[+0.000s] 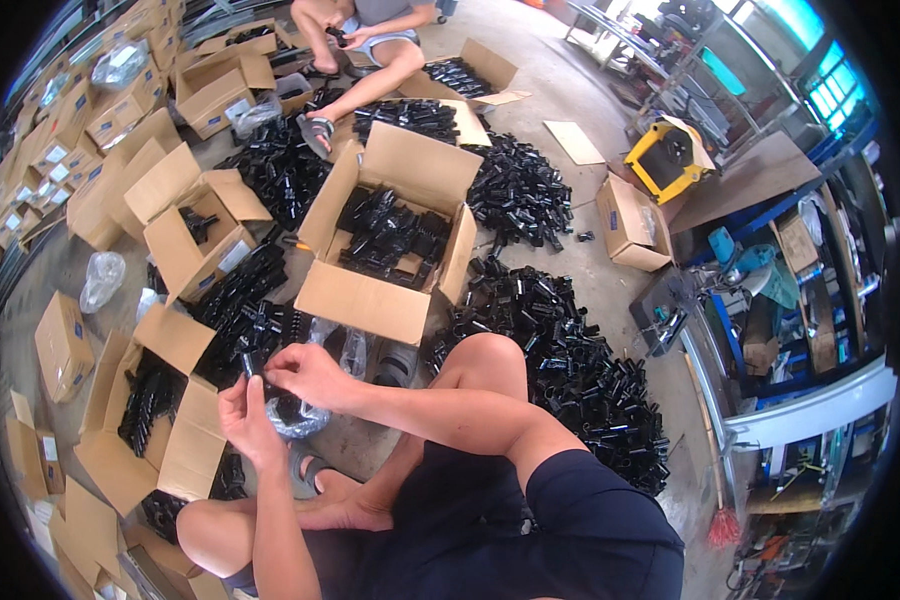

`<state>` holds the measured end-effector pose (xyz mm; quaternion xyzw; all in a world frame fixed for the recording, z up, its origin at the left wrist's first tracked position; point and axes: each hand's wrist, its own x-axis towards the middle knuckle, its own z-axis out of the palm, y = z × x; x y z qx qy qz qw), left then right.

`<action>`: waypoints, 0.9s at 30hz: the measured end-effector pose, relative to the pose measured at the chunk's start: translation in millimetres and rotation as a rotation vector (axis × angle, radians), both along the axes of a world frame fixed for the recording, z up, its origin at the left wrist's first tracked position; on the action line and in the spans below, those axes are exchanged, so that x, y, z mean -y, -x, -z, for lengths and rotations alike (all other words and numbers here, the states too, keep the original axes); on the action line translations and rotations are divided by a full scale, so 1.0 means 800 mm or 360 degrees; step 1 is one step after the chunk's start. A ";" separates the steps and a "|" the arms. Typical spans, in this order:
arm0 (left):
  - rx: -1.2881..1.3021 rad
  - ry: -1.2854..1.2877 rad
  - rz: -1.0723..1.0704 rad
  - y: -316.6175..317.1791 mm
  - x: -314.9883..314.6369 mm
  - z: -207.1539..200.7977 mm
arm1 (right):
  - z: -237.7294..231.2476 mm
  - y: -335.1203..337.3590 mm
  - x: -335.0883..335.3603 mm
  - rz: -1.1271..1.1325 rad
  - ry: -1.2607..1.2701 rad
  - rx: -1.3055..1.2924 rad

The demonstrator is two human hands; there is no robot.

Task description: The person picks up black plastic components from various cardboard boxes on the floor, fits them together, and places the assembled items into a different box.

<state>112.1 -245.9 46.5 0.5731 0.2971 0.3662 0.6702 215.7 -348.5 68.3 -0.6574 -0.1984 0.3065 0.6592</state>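
My left hand (250, 422) pinches a small black shiny part (249, 364), shaped like a short tube or clip, upright between thumb and fingers. Close beside it is my right hand (315, 378), its thumb and fingertips pressed together; what they hold, if anything, is too small to make out. Just beyond both hands stands an open cardboard box (362, 300) with black parts in it. To the left, another open box (192, 440) holds rows of black parts. A large heap of loose black parts (580, 375) lies to the right of my knee.
Farther off sits another person (370, 40), holding a black part. Stacked cartons (65, 130) line the left side. On the right are a yellow-framed machine (660, 165), a small carton (632, 225), a cluttered metal rack (810, 420) and a red-bristled broom (724, 525). Clear plastic bags (102, 280) lie about.
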 end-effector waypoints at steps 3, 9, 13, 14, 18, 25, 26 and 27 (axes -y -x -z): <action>-0.0037 -0.0015 0.0024 0.003 0.001 -0.007 | -0.008 0.000 0.003 -0.0013 0.0028 -0.0134; -0.0001 -0.0017 0.0036 0.003 0.004 -0.006 | 0.002 -0.001 0.002 -0.0009 -0.0025 -0.0249; 0.0022 0.0015 0.0050 0.003 0.006 -0.008 | 0.004 0.003 0.001 -0.0001 0.0023 -0.0199; 0.0025 0.0030 0.0048 0.002 0.007 -0.009 | 0.005 0.005 0.001 0.0010 0.0037 -0.0183; -0.0004 -0.0031 0.0039 0.002 0.012 -0.013 | -0.001 0.015 0.001 0.0154 0.0016 -0.0156; 0.0022 -0.0034 0.0032 0.002 0.009 -0.006 | 0.013 0.021 -0.002 0.0230 -0.0129 -0.0242; 0.0026 -0.0040 0.0028 0.001 0.010 -0.006 | 0.017 0.023 -0.002 0.0261 -0.0135 -0.0206; 0.0044 -0.0036 0.0037 0.001 0.010 -0.006 | 0.013 0.025 -0.002 0.0283 -0.0125 -0.0152</action>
